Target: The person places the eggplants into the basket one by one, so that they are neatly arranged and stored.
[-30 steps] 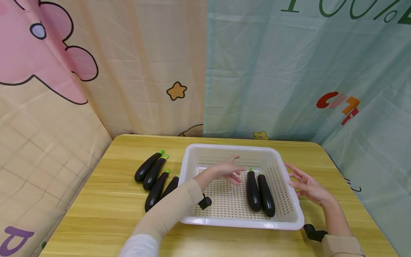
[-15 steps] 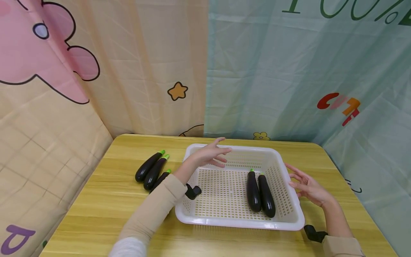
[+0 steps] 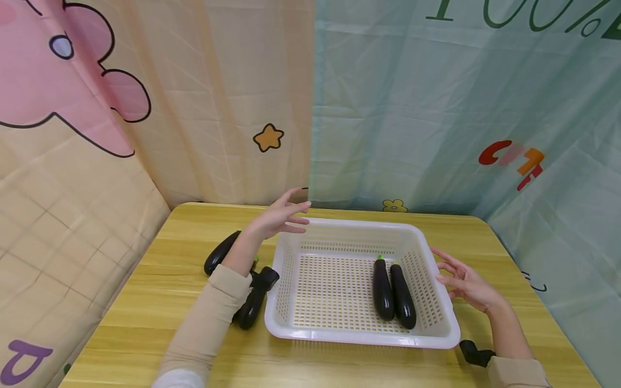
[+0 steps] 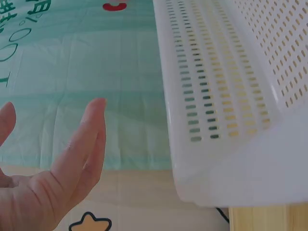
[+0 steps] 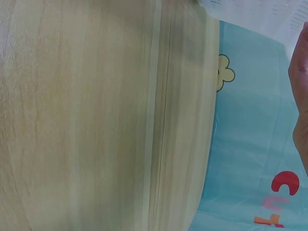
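Note:
Two dark eggplants, one (image 3: 383,290) beside the other (image 3: 403,296), lie in the right part of a white perforated plastic basket (image 3: 359,338). My left hand (image 3: 277,216) is raised above the basket's far left corner, fingers spread and holding nothing; in the left wrist view the hand (image 4: 62,173) is apart from the basket wall (image 4: 202,159). My right hand (image 3: 463,280) rests its fingertips against the basket's right rim. Left of the basket, more eggplants lie on the table, one (image 3: 220,253) farther back and another (image 3: 252,307) nearer; my left forearm and wrist camera partly hide this group.
The wooden table (image 3: 145,302) carries the basket and the loose eggplants. Printed curtains, beige (image 3: 218,108) and blue-green (image 3: 388,108), hang behind the table's far edge. A black wrist camera mount (image 3: 476,353) sits by my right wrist.
My left hand has moved left and up, from above the middle of the basket to its far left corner, and its forearm now covers different eggplants. My right hand stays at the rim.

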The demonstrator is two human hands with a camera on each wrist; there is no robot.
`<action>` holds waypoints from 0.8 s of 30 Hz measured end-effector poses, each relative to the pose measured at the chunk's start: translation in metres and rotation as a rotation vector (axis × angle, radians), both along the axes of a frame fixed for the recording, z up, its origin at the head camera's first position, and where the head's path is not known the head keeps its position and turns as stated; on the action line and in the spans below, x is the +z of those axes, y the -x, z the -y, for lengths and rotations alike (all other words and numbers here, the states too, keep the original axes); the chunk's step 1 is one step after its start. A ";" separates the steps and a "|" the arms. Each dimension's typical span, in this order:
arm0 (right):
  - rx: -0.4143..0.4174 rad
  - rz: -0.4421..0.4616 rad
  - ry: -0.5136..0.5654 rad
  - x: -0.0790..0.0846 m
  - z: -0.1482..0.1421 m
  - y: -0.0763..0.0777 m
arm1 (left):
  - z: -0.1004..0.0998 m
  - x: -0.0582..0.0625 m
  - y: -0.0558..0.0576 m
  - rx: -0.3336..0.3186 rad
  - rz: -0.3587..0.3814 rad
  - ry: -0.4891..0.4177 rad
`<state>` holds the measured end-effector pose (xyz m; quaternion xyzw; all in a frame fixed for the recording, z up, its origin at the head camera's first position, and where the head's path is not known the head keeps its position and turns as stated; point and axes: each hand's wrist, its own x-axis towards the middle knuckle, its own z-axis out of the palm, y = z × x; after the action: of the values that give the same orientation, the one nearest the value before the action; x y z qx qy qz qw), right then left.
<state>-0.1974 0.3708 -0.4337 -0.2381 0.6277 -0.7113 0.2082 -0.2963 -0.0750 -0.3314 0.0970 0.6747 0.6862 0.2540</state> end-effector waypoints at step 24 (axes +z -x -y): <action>-0.129 0.007 -0.155 0.007 0.007 -0.007 | 0.134 -0.032 -0.006 0.183 -0.100 0.089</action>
<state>-0.1901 0.3643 -0.4266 -0.1781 0.6941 -0.6734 0.1820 -0.2899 -0.2091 -0.3635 0.0578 0.7223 0.6703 0.1603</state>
